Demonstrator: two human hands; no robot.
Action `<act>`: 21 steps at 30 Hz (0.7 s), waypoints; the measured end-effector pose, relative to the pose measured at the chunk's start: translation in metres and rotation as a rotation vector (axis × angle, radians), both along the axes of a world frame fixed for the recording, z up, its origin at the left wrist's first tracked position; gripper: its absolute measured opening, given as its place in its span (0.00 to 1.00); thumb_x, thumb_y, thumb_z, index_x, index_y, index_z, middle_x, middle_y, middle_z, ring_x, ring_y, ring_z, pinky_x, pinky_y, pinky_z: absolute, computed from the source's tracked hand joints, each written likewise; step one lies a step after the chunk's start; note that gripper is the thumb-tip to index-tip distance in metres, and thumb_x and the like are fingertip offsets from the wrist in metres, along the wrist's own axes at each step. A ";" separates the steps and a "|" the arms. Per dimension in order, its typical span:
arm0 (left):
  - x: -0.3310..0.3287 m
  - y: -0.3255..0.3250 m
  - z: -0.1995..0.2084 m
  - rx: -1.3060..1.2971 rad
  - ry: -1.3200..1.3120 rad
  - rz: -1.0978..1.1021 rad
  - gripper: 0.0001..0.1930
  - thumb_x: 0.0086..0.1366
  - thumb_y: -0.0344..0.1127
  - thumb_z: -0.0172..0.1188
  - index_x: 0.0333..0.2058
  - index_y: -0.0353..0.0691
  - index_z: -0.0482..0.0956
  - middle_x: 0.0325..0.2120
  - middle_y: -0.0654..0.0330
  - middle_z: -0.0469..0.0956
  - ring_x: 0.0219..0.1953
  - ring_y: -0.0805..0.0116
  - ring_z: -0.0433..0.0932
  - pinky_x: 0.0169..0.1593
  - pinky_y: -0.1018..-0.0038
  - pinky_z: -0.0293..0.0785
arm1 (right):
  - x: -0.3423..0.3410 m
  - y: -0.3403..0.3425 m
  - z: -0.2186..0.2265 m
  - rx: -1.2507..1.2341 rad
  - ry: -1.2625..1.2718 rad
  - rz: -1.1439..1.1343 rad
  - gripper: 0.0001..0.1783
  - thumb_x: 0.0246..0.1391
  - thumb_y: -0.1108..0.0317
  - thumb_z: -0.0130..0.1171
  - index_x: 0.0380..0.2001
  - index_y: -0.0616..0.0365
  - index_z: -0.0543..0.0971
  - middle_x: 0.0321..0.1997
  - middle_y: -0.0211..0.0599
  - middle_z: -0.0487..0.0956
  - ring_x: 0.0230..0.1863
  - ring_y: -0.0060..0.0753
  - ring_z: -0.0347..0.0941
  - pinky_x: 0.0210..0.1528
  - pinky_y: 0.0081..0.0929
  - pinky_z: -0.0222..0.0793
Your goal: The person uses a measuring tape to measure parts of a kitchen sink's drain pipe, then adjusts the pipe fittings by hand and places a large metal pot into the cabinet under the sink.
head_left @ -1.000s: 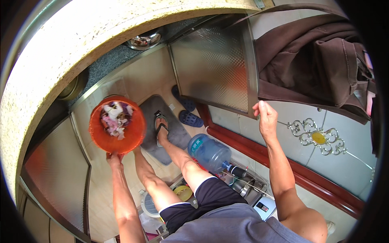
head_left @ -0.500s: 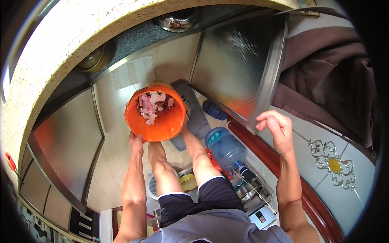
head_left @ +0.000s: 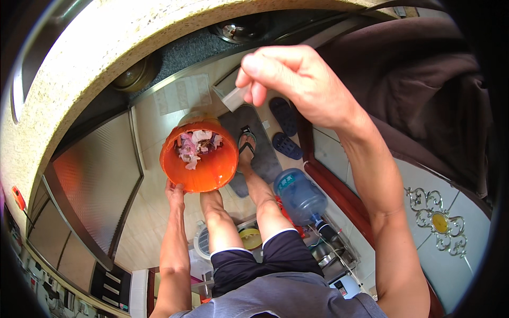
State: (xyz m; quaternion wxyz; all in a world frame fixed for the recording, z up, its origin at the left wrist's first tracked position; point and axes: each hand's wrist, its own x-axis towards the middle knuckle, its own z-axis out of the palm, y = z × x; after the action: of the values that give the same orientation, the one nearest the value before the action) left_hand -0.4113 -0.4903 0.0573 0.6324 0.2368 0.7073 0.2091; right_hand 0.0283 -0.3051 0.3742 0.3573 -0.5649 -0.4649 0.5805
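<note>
An orange bucket (head_left: 199,177), tipped so its mouth faces me, holds crumpled pink and white scraps (head_left: 193,147) deep inside. My left hand (head_left: 175,194) grips the near-left part of its rim, with the thumb at the edge. Out in front, my right hand (head_left: 302,85) is closed, thumb over curled fingers. By those fingertips shows the pale metal corner of a cabinet door (head_left: 233,99), seen almost edge-on; most of the door is hidden behind my hand and forearm, and the exact contact is hard to see.
Another frosted cabinet door (head_left: 98,185) stands open at left. A speckled countertop (head_left: 79,58) curves overhead. Blue slippers (head_left: 286,146) lie beside a grey mat (head_left: 265,159). A blue water bottle (head_left: 301,196) stands near my leg, and brown cloth (head_left: 403,79) hangs at right.
My right hand has moved left and up into the middle. The right cabinet door has swung with it, uncovering the slippers. The bucket has shifted slightly, still in my left hand.
</note>
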 end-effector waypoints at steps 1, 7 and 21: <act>0.005 0.004 -0.005 0.014 0.000 -0.012 0.24 0.57 0.22 0.50 0.54 0.36 0.70 0.41 0.60 0.79 0.38 0.69 0.80 0.37 0.72 0.81 | 0.002 0.009 -0.005 0.042 -0.019 0.042 0.25 0.62 0.48 0.54 0.28 0.61 0.83 0.20 0.28 0.78 0.27 0.19 0.74 0.34 0.20 0.68; 0.065 0.027 -0.038 0.033 -0.004 -0.062 0.25 0.57 0.22 0.50 0.56 0.34 0.70 0.40 0.59 0.79 0.36 0.71 0.79 0.35 0.75 0.77 | 0.000 0.034 -0.012 0.069 -0.004 0.104 0.31 0.58 0.41 0.56 0.20 0.60 0.82 0.15 0.29 0.75 0.22 0.20 0.73 0.28 0.21 0.69; 0.257 0.076 -0.223 0.256 0.427 -0.481 0.18 0.56 0.38 0.65 0.45 0.38 0.78 0.37 0.54 0.82 0.37 0.58 0.80 0.42 0.66 0.75 | 0.034 0.063 -0.036 0.390 -0.198 0.317 0.28 0.53 0.48 0.54 0.15 0.66 0.78 0.15 0.50 0.74 0.20 0.47 0.72 0.30 0.40 0.72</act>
State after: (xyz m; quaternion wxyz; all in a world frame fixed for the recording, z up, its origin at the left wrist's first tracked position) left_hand -0.1540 -0.4144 -0.1654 0.4664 0.5128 0.7155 0.0868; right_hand 0.0624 -0.2420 0.3380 0.3170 -0.4596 -0.6834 0.4705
